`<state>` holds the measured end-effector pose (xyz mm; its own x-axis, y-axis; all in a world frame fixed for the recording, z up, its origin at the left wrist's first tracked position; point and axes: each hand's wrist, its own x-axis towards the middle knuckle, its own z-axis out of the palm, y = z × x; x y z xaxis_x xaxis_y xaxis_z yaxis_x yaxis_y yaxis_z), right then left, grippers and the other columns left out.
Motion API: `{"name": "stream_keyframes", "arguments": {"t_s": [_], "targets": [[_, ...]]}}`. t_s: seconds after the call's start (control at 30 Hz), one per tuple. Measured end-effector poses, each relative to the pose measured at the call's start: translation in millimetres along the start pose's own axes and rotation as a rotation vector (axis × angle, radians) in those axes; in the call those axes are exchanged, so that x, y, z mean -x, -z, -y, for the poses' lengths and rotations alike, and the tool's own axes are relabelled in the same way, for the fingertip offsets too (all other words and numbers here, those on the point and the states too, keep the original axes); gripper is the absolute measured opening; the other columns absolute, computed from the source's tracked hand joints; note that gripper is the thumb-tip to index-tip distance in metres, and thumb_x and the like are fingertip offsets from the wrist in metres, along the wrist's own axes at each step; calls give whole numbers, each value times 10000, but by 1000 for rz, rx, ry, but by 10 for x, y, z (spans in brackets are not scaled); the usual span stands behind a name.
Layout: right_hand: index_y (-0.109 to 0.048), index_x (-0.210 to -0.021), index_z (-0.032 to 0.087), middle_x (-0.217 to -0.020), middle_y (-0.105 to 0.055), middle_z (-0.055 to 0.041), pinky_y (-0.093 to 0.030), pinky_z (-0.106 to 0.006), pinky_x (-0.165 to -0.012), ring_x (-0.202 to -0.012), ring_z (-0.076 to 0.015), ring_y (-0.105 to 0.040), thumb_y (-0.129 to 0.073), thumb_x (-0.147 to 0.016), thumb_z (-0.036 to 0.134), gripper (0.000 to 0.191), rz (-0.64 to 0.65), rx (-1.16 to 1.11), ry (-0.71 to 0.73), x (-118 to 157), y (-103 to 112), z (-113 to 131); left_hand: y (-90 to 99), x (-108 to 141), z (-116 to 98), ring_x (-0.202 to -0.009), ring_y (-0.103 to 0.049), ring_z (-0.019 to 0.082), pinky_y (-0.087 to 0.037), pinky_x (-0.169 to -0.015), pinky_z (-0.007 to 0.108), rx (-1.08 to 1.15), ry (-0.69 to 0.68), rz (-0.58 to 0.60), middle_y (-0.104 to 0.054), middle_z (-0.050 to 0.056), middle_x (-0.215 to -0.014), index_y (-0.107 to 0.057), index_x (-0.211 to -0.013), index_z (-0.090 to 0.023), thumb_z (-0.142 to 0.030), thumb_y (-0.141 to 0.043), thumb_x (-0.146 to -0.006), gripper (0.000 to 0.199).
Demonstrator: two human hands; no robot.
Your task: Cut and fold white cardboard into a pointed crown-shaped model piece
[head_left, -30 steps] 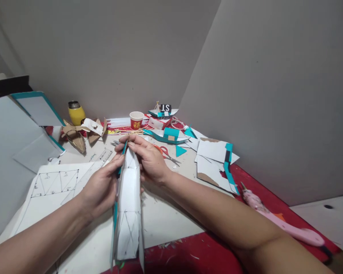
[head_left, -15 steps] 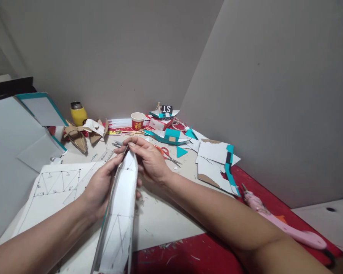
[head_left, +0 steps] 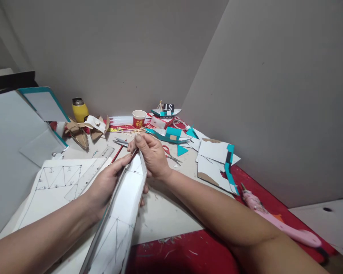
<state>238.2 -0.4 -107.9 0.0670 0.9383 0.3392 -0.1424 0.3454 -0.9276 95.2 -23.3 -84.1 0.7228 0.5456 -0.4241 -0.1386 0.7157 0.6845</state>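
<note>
A long white cardboard boat hull (head_left: 125, 194), marked inside with pencil lines and folded up along its sides, points away from me. My left hand (head_left: 104, 186) wraps its left side and underside, with fingertips showing past the right edge. At the narrow far tip, my right hand (head_left: 153, 154) pinches the walls together between thumb and fingers. Grey-bladed scissors (head_left: 121, 142) lie just beyond the tip, their handles partly hidden by my hand. Red-handled scissors (head_left: 171, 154) rest to the right of my right hand.
Left lie a paper with a drawn pattern (head_left: 58, 177) and a clear ruler (head_left: 91, 174). Behind stand a yellow bottle (head_left: 80, 111), brown cardboard pieces (head_left: 77, 135), a paper cup (head_left: 139, 120) and small model boats (head_left: 171, 136). Cardboard scraps (head_left: 213, 163) and a pink glue gun (head_left: 282, 222) lie right.
The hull's far tip has shifted slightly right and up in view, tilting the hull. My right hand has changed its grip, its thumb now pressing on the tip.
</note>
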Motion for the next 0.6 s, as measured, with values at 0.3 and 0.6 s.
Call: {"name": "stream_keyframes", "arguments": {"t_s": [0.3, 0.6], "targets": [[-489, -628, 207, -584, -450, 45, -370, -236, -517, -521, -101, -407, -562, -876, 562, 439, -71, 190, 183, 18, 32, 73, -69, 48, -20, -469, -665, 210, -516, -447, 266, -3, 21, 6, -703, 127, -622, -725, -918, -91, -476, -434, -905, 483], [-495, -594, 205, -562, -474, 45, -377, -254, -549, -519, -104, -422, -560, -896, 508, 433, -192, 201, 282, -45, 97, 25, 79, -30, -56, -665, -724, 265, -577, -586, 339, 19, -33, 191, -748, 194, -806, -684, -1096, -50, -514, -350, -944, 592]]}}
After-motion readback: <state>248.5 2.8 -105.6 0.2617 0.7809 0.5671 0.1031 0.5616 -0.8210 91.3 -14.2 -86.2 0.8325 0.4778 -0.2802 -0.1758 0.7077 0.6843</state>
